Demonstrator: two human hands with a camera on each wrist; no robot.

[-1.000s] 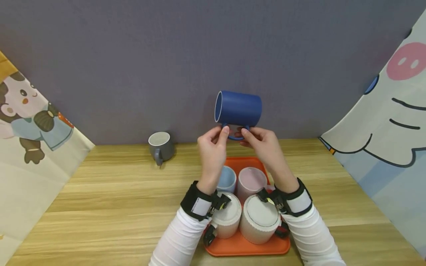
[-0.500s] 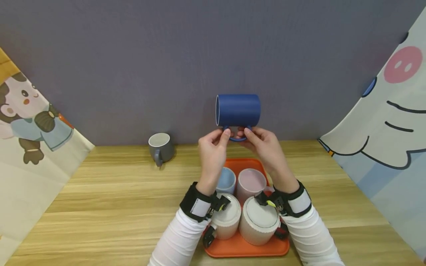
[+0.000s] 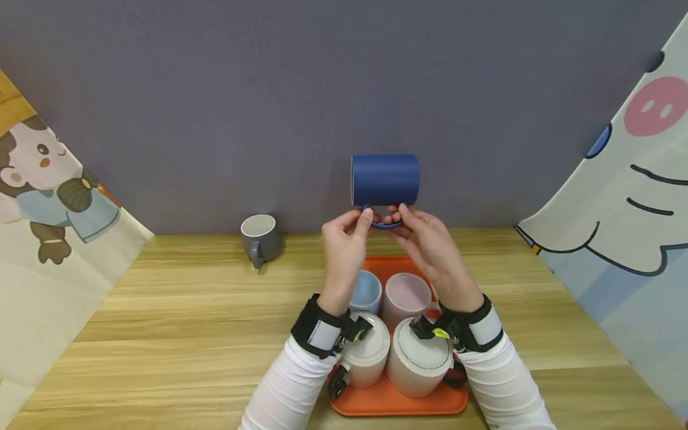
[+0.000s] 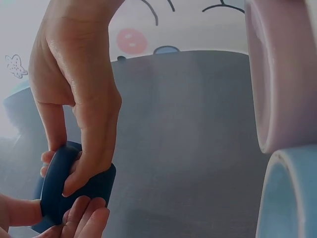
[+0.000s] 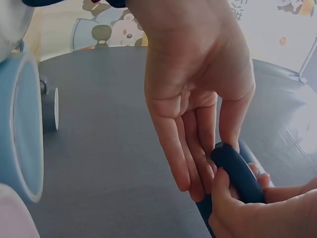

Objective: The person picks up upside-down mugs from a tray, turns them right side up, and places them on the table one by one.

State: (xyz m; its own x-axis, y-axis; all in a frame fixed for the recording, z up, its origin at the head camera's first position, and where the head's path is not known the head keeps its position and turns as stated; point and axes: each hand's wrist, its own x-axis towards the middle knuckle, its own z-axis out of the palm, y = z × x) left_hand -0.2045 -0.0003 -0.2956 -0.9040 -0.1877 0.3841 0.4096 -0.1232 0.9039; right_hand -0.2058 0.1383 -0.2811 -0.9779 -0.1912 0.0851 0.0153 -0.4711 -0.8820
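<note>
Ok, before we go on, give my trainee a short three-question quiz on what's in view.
1. Which of these stands off the tray, on the table?
A) the pink mug
B) the grey mug
C) the light blue mug
2. What part of the dark blue mug does the left hand pinch?
3. True or false: the dark blue mug is standing upright on the tray.

Key:
1. B
2. The handle
3. False; it is held up on its side.
</note>
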